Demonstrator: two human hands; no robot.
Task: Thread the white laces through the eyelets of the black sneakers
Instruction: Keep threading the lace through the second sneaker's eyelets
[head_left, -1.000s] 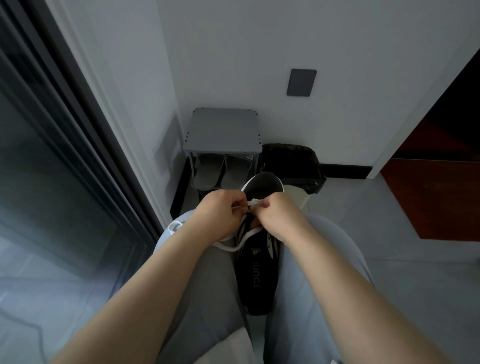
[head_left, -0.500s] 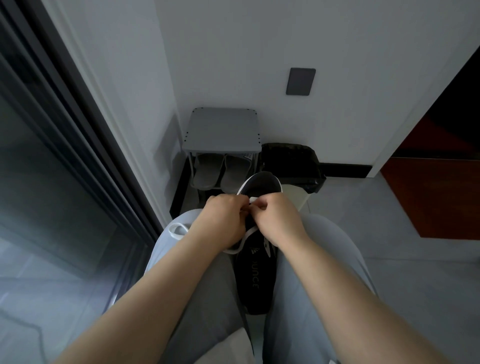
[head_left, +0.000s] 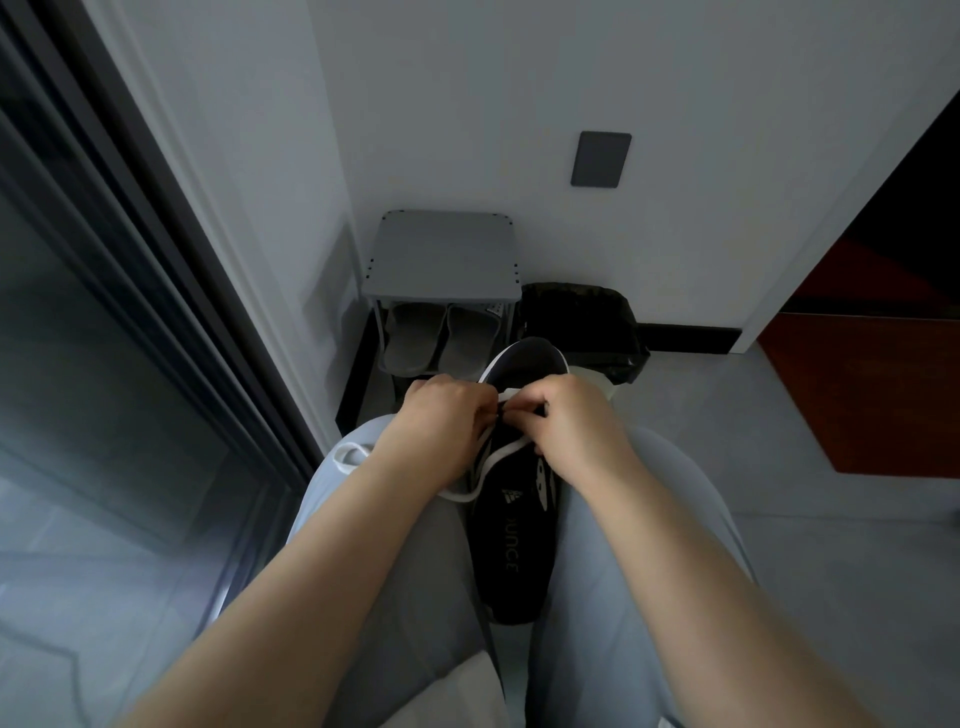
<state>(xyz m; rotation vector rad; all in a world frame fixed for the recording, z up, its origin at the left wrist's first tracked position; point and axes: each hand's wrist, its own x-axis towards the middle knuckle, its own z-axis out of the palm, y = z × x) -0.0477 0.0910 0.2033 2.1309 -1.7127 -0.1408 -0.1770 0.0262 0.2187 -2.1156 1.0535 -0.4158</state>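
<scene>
Left hand (head_left: 447, 421) and right hand (head_left: 576, 426) meet knuckle to knuckle over a black sneaker (head_left: 511, 561), each with curled fingers pinching the white lace (head_left: 511, 401), a short stretch of which spans the small gap between them. The sneaker is wedged between the person's knees in light grey trousers (head_left: 623, 519), its toe poking out just beyond the fingers, its open heel running back below the wrists. More lace trails in a slack curve under the left wrist. Beyond the left hand, against the wall, stands a small grey rack (head_left: 441, 260) holding grey slippers (head_left: 415, 338); a black bin (head_left: 576, 317) sits beyond the right hand
</scene>
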